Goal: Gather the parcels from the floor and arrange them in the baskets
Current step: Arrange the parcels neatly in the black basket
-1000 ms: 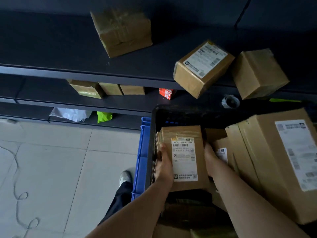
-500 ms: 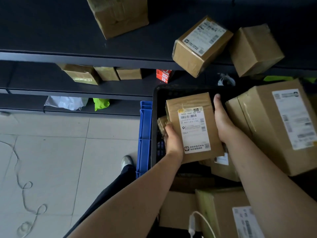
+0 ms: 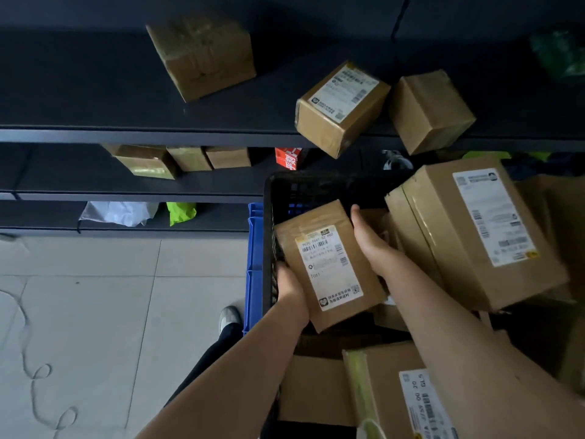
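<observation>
Parcel (image 3: 329, 264): flat brown carton w/ white shipping label facing up, at ctr-right of frame over the black basket (image 3: 268, 223), tilted so its top end leans left. Left hand (image 3: 289, 289) grips the lower-left edge, fingers wrapped under it, tips hidden. Right hand (image 3: 368, 240) lies along the right edge, fingers straight & close together, pressed to the side, tips near the upper-right corner. Can't tell if the parcel rests on anything below.

Basket holds more brown cartons. Large box (image 3: 474, 236) w/ long label leans just right of the right hand. Labelled box (image 3: 389, 394) sits at btm of frame, partly under the right forearm. Blue crate (image 3: 254, 267) sits tight against the basket's left side.

Dark shelf unit (image 3: 95, 99) runs across top of frame. Top level: taped box (image 3: 202, 55) upper ctr, label-top box (image 3: 340, 107) overhanging the front edge, plain box (image 3: 430, 110) just right of it. Mid level: row of small boxes (image 3: 190, 158), red carton (image 3: 289, 158) to their right. Lowest level: white bag (image 3: 120, 213) & green bag (image 3: 180, 212) side by side.

Tiled floor (image 3: 95, 312) fills lower left, w/ thin cord (image 3: 34, 359) looping across it. Shoe (image 3: 228, 316) near the blue crate.
</observation>
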Demonstrator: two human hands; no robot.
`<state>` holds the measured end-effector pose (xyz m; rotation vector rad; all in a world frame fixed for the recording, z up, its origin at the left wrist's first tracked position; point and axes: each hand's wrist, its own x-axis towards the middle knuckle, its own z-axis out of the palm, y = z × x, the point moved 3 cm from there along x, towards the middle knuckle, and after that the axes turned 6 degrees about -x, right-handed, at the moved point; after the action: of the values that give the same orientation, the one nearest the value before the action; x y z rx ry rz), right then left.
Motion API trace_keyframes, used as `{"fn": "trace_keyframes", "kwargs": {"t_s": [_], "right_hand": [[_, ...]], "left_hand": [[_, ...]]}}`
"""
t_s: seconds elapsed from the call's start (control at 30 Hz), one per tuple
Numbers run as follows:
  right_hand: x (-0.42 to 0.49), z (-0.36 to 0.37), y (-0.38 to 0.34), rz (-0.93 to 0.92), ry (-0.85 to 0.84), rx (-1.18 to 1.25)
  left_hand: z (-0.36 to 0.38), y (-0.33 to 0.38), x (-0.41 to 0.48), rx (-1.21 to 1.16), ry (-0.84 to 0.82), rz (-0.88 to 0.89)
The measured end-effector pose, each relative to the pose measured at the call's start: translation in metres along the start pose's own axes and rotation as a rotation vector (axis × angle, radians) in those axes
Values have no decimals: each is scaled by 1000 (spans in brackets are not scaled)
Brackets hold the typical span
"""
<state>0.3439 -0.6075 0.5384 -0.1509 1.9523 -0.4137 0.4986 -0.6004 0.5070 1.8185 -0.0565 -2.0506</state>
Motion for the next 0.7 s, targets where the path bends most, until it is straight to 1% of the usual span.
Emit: {"fn": "trace_keyframes", "kwargs": {"t_s": [0.1, 0.17, 0.2, 0.3, 0.37, 0.43, 0.53, 0.6, 0.67, 0.7], "right_hand": [[29, 12, 2, -35, -16, 12], [91, 17, 21, 12, -15, 22], [103, 17, 27, 40, -28, 11], [86, 12, 19, 90, -67, 126], [65, 10, 9, 74, -83, 192], [65, 11, 10, 69, -74, 265], [66, 16, 16, 106, -103, 379], [65, 17, 17, 138, -74, 411], [61, 20, 13, 135, -37, 429], [63, 23, 10, 127, -18, 445]], "left_hand": [[3, -1, 15, -25, 13, 23], [7, 2, 25, -34, 40, 25], [10, 2, 29, -20, 52, 31], [22, 13, 33, 62, 98, 40], [28, 25, 44, 150, 156, 29], [36, 43, 43, 270, 189, 41], [47, 63, 34, 436, 212, 146], [45, 61, 26, 561, 241, 225], [41, 53, 18, 673, 278, 452], [41, 48, 13, 670, 271, 593]]}}
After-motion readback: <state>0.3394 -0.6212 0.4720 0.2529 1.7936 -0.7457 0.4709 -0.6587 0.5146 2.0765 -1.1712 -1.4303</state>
